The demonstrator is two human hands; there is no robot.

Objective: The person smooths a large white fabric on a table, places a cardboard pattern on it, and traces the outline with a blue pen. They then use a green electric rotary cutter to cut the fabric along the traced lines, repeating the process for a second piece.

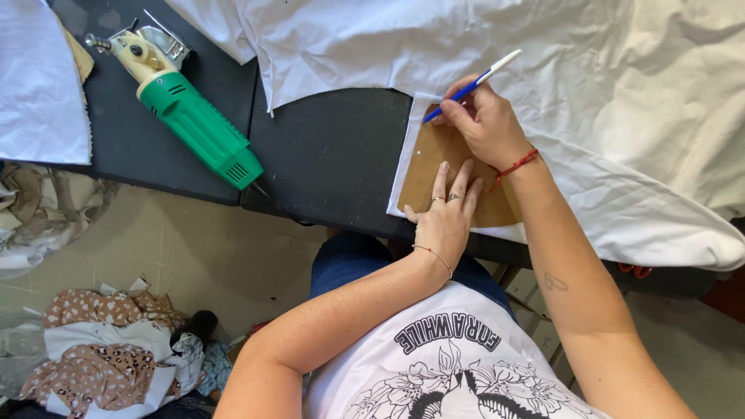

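Observation:
My right hand (pixel 487 122) grips a blue and white pen (pixel 470 86) with its tip at the top edge of a brown cardboard template (pixel 431 161). The template lies on white fabric (pixel 621 116) spread over a black table (pixel 334 163). My left hand (pixel 445 212) presses flat on the template's lower part, fingers together and pointing away from me. A thin bracelet sits on my left wrist and a red cord on my right.
A green and cream electric fabric cutter (pixel 186 109) lies on the table at the left. More white cloth (pixel 39 85) sits at the far left. Spotted brown and white fabric scraps (pixel 109 349) pile on the tiled floor below.

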